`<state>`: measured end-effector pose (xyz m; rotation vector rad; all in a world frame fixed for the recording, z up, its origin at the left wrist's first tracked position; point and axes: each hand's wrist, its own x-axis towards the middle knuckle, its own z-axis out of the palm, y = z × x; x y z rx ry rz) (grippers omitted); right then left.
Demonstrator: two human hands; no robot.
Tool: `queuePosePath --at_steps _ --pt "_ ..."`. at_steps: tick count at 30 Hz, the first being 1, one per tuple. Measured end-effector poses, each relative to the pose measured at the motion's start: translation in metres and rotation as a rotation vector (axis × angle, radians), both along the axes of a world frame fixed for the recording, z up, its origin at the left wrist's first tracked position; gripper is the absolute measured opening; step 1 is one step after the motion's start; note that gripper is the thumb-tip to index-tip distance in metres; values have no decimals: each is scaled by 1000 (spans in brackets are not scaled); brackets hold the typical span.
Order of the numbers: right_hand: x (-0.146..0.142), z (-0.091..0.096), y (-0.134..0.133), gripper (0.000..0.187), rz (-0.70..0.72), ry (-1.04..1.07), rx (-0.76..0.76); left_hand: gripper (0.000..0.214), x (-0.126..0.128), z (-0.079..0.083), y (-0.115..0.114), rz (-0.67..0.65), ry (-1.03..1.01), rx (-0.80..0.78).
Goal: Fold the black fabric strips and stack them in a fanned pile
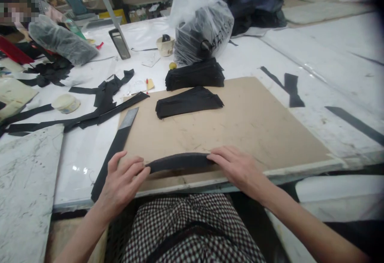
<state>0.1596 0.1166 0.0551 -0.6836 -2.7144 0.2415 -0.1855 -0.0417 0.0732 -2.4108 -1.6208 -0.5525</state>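
My left hand [121, 185] and my right hand [237, 169] grip the two ends of a curved black fabric strip [178, 162], which bows away from me at the near edge of a tan cardboard board [240, 135]. Just beyond it on the board lies a stack of black fabric pieces [189, 103]. A second stack [195, 75] sits at the board's far edge. Close to my left hand, a long black strip with a grey metal end [118, 145] lies along the board's left side.
Loose black fabric scraps [102, 107] spread across the white table [87, 163] left of the board. Behind them stand a clear plastic bag of black material [204, 31], a small cream cup [165, 46] and a grey bag [61, 41]. More black strips [292, 91] lie to the right.
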Motion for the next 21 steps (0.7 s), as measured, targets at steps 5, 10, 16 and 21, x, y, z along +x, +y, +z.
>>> queuePosePath --at_steps 5,10,16,21 --pt "24 -33 -30 39 -170 61 81 42 4 -32 -32 31 88 -51" --pt "-12 -23 -59 38 -291 223 65 40 9 -37 -34 22 111 -77" --pt "-76 -30 -90 44 -21 88 25 40 0 -30 -43 71 106 -154" --pt "-82 -39 -91 47 -60 123 58 30 -40 -23 -53 346 -37 -54"
